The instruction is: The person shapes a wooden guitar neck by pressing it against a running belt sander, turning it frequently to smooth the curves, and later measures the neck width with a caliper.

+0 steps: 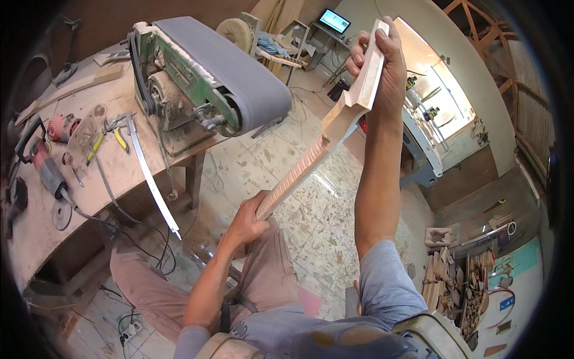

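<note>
A long, shaped piece of pale wood (344,122) slants up from lower left to upper right in front of me. It has a stepped, carved middle, and a row of ridges runs along its lower length. My left hand (248,218) is closed round the lower end, above my knee. Higher up, my right hand (388,69) grips the other end, thumb along the wood and fingers bent round behind. The wood is held in the air, apart from the belt sander (221,66) on the left, whose wide grey belt points toward the room.
On the workbench (113,185) lie an angle grinder (48,161), yellow-handled pliers (119,140) and a metal strip (152,176) jutting past the edge. Cords hang below. Wood offcuts (460,281) are stacked at right; a lit screen (333,21) stands at the back.
</note>
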`<state>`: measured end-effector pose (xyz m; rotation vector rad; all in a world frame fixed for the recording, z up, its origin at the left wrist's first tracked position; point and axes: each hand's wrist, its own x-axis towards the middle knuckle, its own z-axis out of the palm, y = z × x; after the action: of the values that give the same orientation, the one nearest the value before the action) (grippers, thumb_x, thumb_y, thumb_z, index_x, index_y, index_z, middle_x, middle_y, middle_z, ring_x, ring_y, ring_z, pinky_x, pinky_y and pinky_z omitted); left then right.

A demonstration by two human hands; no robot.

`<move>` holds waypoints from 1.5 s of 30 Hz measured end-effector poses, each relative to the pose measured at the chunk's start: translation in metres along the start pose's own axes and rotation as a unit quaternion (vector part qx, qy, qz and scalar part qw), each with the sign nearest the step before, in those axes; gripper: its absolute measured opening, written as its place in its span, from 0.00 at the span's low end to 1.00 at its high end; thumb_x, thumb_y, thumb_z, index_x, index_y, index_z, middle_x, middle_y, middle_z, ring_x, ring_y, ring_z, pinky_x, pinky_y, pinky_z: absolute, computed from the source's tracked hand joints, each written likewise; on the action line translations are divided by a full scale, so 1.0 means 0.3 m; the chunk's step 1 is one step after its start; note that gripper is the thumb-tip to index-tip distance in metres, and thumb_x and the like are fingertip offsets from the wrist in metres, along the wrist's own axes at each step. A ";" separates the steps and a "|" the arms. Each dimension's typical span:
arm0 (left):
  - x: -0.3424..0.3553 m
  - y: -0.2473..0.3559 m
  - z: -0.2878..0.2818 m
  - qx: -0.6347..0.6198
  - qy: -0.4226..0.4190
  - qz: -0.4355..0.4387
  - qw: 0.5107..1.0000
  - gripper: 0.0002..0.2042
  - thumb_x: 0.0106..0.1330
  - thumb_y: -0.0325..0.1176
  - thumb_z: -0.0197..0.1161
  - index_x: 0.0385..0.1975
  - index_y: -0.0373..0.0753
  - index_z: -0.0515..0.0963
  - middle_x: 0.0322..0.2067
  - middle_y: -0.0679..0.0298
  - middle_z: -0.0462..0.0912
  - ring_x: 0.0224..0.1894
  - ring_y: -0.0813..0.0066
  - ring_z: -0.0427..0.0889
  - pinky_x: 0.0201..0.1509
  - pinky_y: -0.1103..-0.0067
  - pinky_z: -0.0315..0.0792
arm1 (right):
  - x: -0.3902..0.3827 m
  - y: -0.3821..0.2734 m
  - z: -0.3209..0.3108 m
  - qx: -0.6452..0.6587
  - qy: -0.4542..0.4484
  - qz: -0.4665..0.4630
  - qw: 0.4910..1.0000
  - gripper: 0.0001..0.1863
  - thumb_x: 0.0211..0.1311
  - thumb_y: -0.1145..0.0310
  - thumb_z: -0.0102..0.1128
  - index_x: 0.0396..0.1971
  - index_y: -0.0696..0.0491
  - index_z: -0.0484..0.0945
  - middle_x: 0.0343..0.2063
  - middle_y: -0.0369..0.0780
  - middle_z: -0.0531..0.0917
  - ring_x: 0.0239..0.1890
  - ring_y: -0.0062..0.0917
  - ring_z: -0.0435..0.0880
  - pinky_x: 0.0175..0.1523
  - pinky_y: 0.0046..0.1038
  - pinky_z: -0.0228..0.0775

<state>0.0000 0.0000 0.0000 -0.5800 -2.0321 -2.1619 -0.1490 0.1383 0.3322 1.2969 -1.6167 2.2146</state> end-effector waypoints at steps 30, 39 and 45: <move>0.090 -0.194 -0.054 -0.145 -0.010 -0.059 0.988 0.19 0.44 0.24 0.55 0.38 0.27 0.81 0.30 0.57 0.87 0.35 0.72 0.82 0.46 0.76 0.74 | 0.003 0.208 0.184 -0.290 0.197 -0.181 0.919 0.34 0.75 0.65 0.66 0.73 0.61 0.62 0.49 0.42 0.82 0.49 0.20 0.82 0.55 0.21 0.76; 0.093 -0.187 -0.033 -0.197 -0.018 -0.074 0.977 0.16 0.43 0.25 0.55 0.34 0.29 0.81 0.27 0.65 0.83 0.30 0.78 0.77 0.35 0.79 0.70 | 0.005 0.213 0.179 -0.316 0.181 -0.205 0.909 0.31 0.75 0.63 0.66 0.70 0.61 0.67 0.44 0.42 0.85 0.44 0.18 0.84 0.49 0.18 0.78; 0.097 -0.193 -0.031 -0.201 -0.028 -0.081 0.976 0.15 0.43 0.27 0.56 0.31 0.30 0.81 0.26 0.66 0.83 0.28 0.80 0.76 0.32 0.79 0.68 | -0.006 0.214 0.210 -0.326 0.189 -0.200 0.904 0.28 0.76 0.63 0.65 0.68 0.61 0.70 0.41 0.40 0.85 0.42 0.17 0.84 0.46 0.17 0.78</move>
<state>-0.0482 0.0013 -0.0442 -0.5368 -1.7248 -2.7102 -0.1466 0.0598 0.2885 0.8402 -1.5527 1.3826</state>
